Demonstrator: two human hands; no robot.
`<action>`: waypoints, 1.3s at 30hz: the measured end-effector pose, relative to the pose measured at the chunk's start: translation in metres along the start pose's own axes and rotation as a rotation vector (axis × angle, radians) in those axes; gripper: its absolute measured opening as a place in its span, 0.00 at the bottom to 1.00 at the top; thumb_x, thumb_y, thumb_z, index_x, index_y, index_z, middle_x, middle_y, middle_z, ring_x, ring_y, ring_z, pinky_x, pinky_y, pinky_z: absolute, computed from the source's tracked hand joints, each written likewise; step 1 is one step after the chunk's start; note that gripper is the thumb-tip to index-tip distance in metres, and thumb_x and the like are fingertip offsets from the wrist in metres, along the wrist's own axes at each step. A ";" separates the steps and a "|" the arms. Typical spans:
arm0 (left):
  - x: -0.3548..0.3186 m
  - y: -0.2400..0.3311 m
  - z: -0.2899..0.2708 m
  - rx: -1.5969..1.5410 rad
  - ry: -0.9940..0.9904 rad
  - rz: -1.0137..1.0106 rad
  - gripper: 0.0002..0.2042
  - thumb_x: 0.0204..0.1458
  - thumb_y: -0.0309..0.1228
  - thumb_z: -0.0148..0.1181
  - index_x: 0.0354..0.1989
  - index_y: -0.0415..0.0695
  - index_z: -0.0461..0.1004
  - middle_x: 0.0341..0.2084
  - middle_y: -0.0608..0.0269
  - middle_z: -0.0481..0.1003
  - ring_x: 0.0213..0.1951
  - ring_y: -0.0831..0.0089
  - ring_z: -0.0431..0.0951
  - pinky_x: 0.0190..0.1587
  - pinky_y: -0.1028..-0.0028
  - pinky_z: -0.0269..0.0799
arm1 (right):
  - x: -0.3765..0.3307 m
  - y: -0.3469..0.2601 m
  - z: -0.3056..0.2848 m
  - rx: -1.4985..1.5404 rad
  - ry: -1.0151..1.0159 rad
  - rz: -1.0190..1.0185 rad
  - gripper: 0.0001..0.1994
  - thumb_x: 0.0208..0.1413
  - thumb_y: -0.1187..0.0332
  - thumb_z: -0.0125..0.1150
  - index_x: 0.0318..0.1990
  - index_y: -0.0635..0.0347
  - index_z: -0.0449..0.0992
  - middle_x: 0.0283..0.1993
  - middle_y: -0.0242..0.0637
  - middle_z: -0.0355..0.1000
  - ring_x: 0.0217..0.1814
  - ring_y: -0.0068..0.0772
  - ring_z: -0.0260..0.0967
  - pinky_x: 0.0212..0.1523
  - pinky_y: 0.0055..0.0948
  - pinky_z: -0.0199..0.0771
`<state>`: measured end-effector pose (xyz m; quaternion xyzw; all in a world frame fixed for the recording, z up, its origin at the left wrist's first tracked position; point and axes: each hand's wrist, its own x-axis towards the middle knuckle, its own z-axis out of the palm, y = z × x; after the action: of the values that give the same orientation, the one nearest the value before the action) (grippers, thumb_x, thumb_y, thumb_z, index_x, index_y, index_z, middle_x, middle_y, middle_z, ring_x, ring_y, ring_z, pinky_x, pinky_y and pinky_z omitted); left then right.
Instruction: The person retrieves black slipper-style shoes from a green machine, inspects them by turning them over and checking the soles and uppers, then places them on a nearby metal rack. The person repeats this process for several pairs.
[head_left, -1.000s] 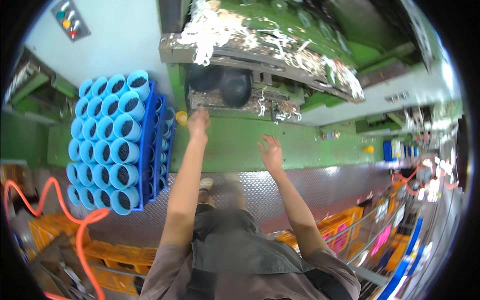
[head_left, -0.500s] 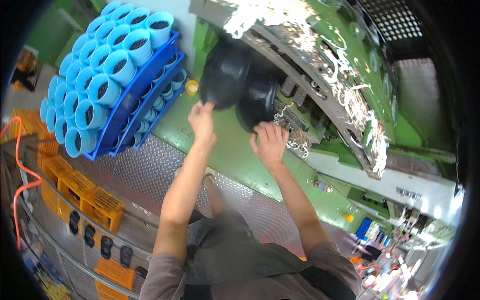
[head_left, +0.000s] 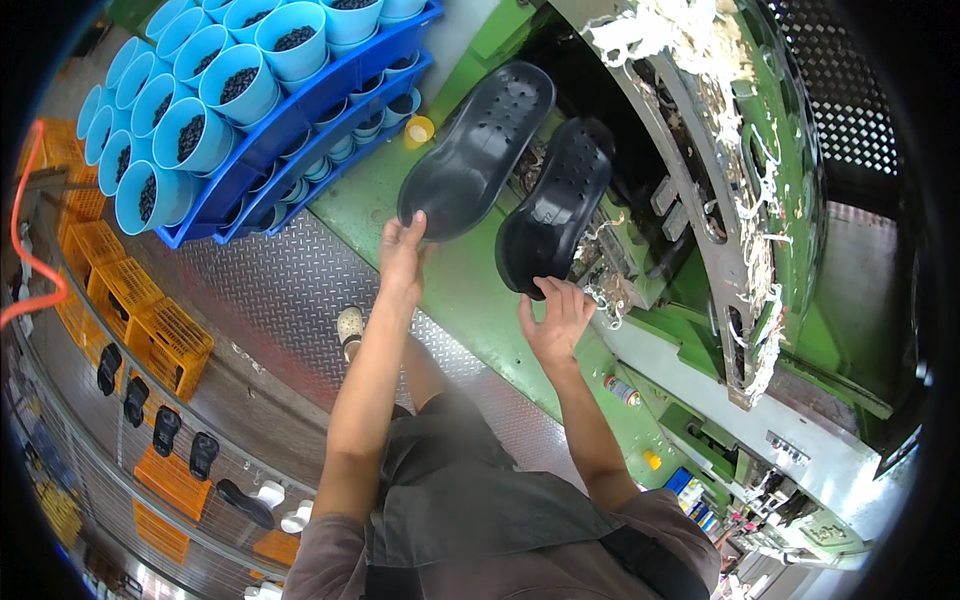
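Observation:
My left hand (head_left: 402, 258) grips the lower end of a black perforated moulded shoe (head_left: 477, 148) that points up toward the green moulding machine (head_left: 740, 210). My right hand (head_left: 555, 322) holds the lower end of a second black moulded shoe (head_left: 555, 205), which still reaches into the machine's dark opening. The two shoes sit side by side, tilted the same way. White plastic scraps cling to the machine's upper frame (head_left: 690, 40).
A blue rack (head_left: 300, 130) of light-blue cups filled with dark pellets stands at the upper left. Orange crates (head_left: 140, 320) and a rail with black shoes (head_left: 160, 430) lie at the lower left. I stand on a metal tread-plate floor (head_left: 290, 290). A spray can (head_left: 620, 390) lies on the green ledge.
My view has tilted and closed in on the machine. Both hands, earlier just reaching the dark moulded pieces, now hold one black shoe each, drawn out of the opening.

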<state>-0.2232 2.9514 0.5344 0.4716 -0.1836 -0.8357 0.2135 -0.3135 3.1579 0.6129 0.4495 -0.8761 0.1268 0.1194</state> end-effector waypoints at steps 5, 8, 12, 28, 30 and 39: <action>-0.022 0.006 0.010 0.167 -0.065 0.339 0.15 0.48 0.21 0.66 0.44 0.42 0.70 0.40 0.64 0.74 0.44 0.73 0.72 0.47 0.73 0.68 | 0.005 -0.003 -0.011 0.041 0.033 0.128 0.17 0.44 0.69 0.69 0.43 0.54 0.74 0.44 0.33 0.72 0.48 0.38 0.66 0.51 0.40 0.56; -0.035 -0.001 0.016 0.505 -0.124 0.658 0.14 0.45 0.18 0.65 0.41 0.41 0.72 0.38 0.63 0.75 0.45 0.71 0.73 0.47 0.73 0.67 | 0.004 -0.005 -0.017 0.043 0.040 0.150 0.16 0.45 0.70 0.68 0.43 0.54 0.73 0.44 0.33 0.72 0.48 0.39 0.65 0.52 0.41 0.56; -0.042 -0.010 0.021 0.743 -0.159 0.934 0.14 0.40 0.18 0.68 0.37 0.41 0.74 0.39 0.62 0.76 0.43 0.68 0.73 0.48 0.72 0.67 | 0.002 -0.006 -0.016 0.040 0.054 0.168 0.17 0.42 0.71 0.69 0.42 0.52 0.75 0.44 0.30 0.71 0.49 0.37 0.66 0.54 0.43 0.56; -0.076 0.017 0.017 0.146 -0.053 0.430 0.12 0.45 0.26 0.66 0.36 0.39 0.70 0.28 0.64 0.73 0.32 0.74 0.73 0.40 0.73 0.70 | 0.072 -0.077 -0.092 -0.372 0.078 -0.393 0.05 0.45 0.65 0.59 0.28 0.52 0.71 0.65 0.34 0.63 0.69 0.50 0.55 0.65 0.56 0.51; -0.087 0.042 -0.018 0.040 0.020 0.420 0.13 0.45 0.27 0.67 0.37 0.37 0.71 0.30 0.63 0.75 0.34 0.75 0.74 0.40 0.74 0.70 | 0.084 -0.106 -0.120 -0.298 0.100 -0.472 0.06 0.45 0.66 0.60 0.28 0.54 0.70 0.64 0.34 0.64 0.69 0.49 0.54 0.65 0.51 0.53; -0.237 0.022 -0.280 -0.049 0.751 0.333 0.23 0.48 0.35 0.67 0.48 0.33 0.71 0.43 0.50 0.75 0.46 0.63 0.74 0.50 0.67 0.69 | 0.060 -0.250 -0.089 0.486 -0.451 -0.875 0.10 0.39 0.74 0.68 0.27 0.61 0.71 0.58 0.46 0.67 0.63 0.56 0.57 0.64 0.50 0.53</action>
<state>0.1336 3.0292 0.5772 0.7025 -0.1469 -0.5636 0.4090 -0.1344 3.0004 0.7452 0.8027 -0.5566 0.1645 -0.1370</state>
